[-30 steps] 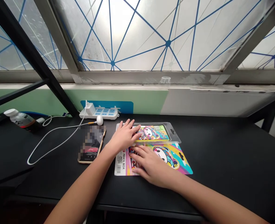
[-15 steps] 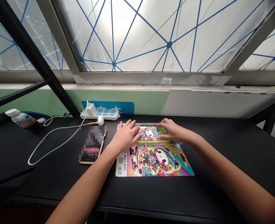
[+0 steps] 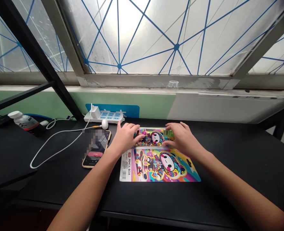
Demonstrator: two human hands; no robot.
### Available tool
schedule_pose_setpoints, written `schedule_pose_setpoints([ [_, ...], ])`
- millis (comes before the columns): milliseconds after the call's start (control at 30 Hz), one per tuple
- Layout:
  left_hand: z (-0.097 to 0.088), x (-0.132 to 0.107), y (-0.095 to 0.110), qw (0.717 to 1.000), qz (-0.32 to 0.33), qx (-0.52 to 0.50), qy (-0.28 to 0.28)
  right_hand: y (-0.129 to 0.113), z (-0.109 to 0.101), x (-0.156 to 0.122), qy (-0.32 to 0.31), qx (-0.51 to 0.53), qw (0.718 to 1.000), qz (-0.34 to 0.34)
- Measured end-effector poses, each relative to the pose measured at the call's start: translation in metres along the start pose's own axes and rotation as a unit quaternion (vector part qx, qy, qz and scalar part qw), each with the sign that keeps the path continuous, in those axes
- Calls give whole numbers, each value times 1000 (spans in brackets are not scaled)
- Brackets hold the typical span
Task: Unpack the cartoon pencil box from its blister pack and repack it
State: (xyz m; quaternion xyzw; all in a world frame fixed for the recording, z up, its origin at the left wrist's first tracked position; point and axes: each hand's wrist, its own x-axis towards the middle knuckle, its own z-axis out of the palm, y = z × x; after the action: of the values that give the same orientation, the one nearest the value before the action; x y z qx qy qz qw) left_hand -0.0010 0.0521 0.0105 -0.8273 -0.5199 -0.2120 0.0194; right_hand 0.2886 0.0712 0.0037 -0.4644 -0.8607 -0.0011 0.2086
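Observation:
A colourful pencil box (image 3: pixel 153 138) with a cartoon figure in a patterned hood lies across the far edge of its printed backing card (image 3: pixel 161 165), which is marked "PENCIL BOX". Around the box's left end is my left hand (image 3: pixel 126 136), its thumb on the top and its fingers along the far side. My right hand (image 3: pixel 182 136) grips the other end, thumb at the near edge, fingers curled over the far edge beside a green part. The undersides of both hands' grips are hidden.
A phone (image 3: pixel 97 150) lies left of the card, close to my left forearm. Behind it, a white power strip (image 3: pixel 110 117) feeds a looping white cable (image 3: pixel 49 138). A bottle (image 3: pixel 26 122) lies at the far left, and a clear cup (image 3: pixel 173 84) stands on the sill.
Both hands have shifted to the ends of the pencil box, the right one curling further around it. More of the box's top now shows, and the clear plastic edging around it is less visible.

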Motion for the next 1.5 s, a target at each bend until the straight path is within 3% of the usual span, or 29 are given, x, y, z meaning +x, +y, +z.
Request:
schedule_pose_setpoints([
  [100,-16,-2,5,998,52,-3,28,-10,-8,-11,79,25,996,-28],
  [167,-30,-11,16,993,88,11,76,-18,-20,-23,128,21,991,-35],
  [300,-48,-53,46,976,129,2,175,-36,-42,-68,169,-22,982,-81],
  [367,-43,-81,56,976,116,-31,183,-44,-42,-96,192,-37,976,-99],
  [467,-22,-118,59,980,26,-77,184,-53,-27,-128,224,-44,967,-111],
  [500,-14,-128,58,980,-2,-94,175,-54,-21,-134,221,-45,968,-109],
  [600,2,-145,53,984,-69,-149,73,-55,-6,-142,173,-28,981,-86],
  [767,-3,-144,48,961,-152,-228,-37,-48,-1,-141,81,64,994,-33],
  [867,-5,-140,48,956,-159,-241,-51,-43,-3,-144,27,100,995,14],
  [1033,2,-141,48,958,-159,-239,-28,-34,-14,-142,-21,165,982,92],
  [1167,3,-142,47,955,-171,-237,-40,-26,-36,-120,-77,202,971,105],
  [1267,1,-142,49,954,-174,-239,-50,-21,-48,-98,-111,238,953,152],
  [1400,-3,-142,53,949,-184,-247,-63,-14,-42,-86,-53,236,941,238],
  [1500,-5,-141,54,946,-193,-250,-65,-10,-31,-101,-28,237,938,251],
])
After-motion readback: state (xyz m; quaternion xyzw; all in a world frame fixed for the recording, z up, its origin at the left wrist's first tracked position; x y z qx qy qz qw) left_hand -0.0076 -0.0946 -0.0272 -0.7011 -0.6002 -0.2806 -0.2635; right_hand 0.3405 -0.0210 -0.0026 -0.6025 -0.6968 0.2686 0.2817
